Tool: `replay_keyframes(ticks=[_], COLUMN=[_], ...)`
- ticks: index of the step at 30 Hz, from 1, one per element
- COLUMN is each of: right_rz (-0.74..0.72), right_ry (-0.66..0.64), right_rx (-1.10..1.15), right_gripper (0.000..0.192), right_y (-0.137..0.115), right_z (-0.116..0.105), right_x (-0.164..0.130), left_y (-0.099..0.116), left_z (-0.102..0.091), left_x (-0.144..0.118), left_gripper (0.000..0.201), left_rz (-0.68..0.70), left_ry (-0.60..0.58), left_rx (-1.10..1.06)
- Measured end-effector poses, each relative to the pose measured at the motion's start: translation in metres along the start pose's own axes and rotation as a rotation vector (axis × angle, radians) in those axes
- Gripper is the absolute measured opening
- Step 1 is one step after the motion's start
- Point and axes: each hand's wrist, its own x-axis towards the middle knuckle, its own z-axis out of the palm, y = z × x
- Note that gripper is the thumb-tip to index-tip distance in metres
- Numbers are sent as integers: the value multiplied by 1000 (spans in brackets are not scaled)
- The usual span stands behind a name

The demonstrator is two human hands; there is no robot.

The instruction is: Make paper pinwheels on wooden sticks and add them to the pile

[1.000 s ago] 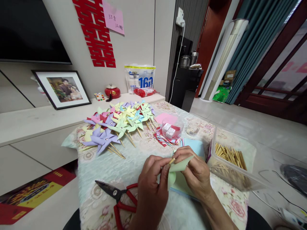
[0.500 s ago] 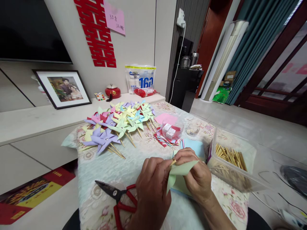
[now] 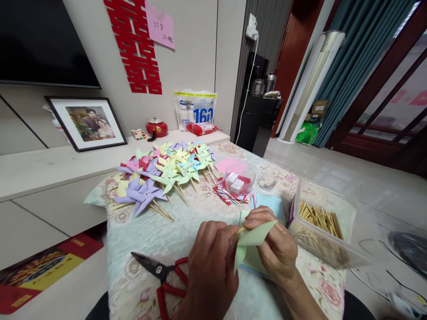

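My left hand and my right hand meet low in the middle of the view, over the table. Together they pinch a pale green folded paper piece, with the tip of a thin wooden stick showing between the fingertips. The rest of the stick is hidden by my fingers. Under my hands lies a stack of coloured paper sheets. Red-handled scissors lie just left of my left hand.
A pile of finished paper pinwheels on sticks covers the far left of the floral tablecloth. A clear tub of wooden sticks stands at right. A small clear box with red items and a glass dish sit mid-table.
My hands have shifted slightly lower and closer together; the green paper's flap has folded over toward the stick tip, which shows less than before.
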Motion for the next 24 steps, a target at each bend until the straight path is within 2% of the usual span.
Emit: replay_keyframes(ticks=[8,24], right_rz=[-4,-37], right_ry=[1,60], right_rx=[-48,-114], right_gripper=[33,29], right_y=[-4,-13], right_z=[-1,-1], right_x=[0,5], left_y=[3,10], left_z=[1,1], left_x=[-2,-1], left_gripper=[18,21], left_rz=[-26,24], left_ry=[-30,-26], left_rx=[-11,56])
